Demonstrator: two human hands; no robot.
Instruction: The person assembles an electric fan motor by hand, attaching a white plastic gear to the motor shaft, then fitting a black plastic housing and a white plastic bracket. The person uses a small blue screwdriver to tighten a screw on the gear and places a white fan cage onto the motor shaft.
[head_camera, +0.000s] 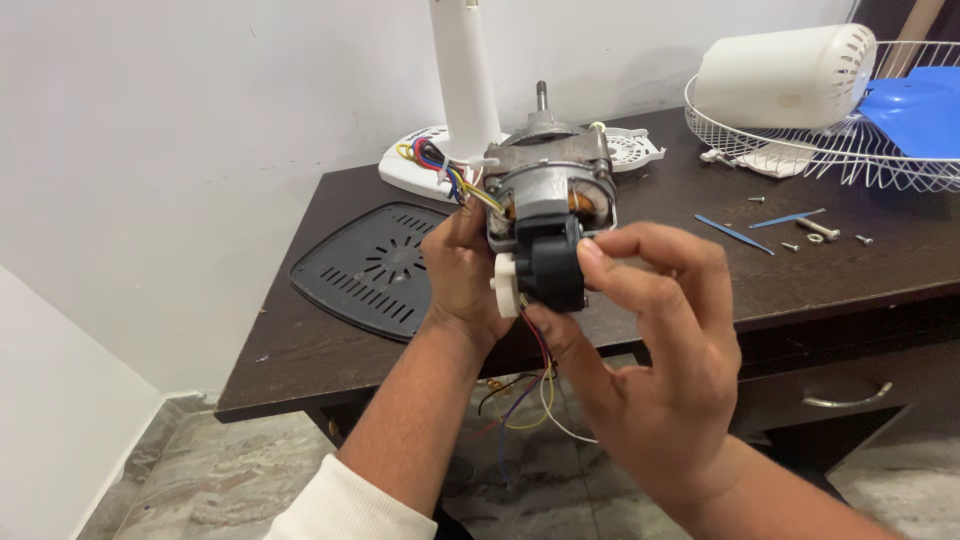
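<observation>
I hold a metal fan motor (548, 170) in the air above the front edge of a dark wooden table (700, 290). Its shaft points up and copper windings show at the sides. My left hand (462, 275) grips the motor from the left, by the coloured wires (445, 170). My right hand (650, 330) pinches a black gear box (550, 262) with a white knob (505, 285), fixed to the motor's near face. Thin coloured wires (520, 400) hang down below it.
On the table lie a black vented cover plate (375, 265), a white fan stand and base (465, 90), a white vented ring (635, 148), a white motor housing (780, 75) in a wire grille (880, 160), a blue blade (925, 110), blue strips and screws (800, 230). A drawer handle (845, 400) sits below.
</observation>
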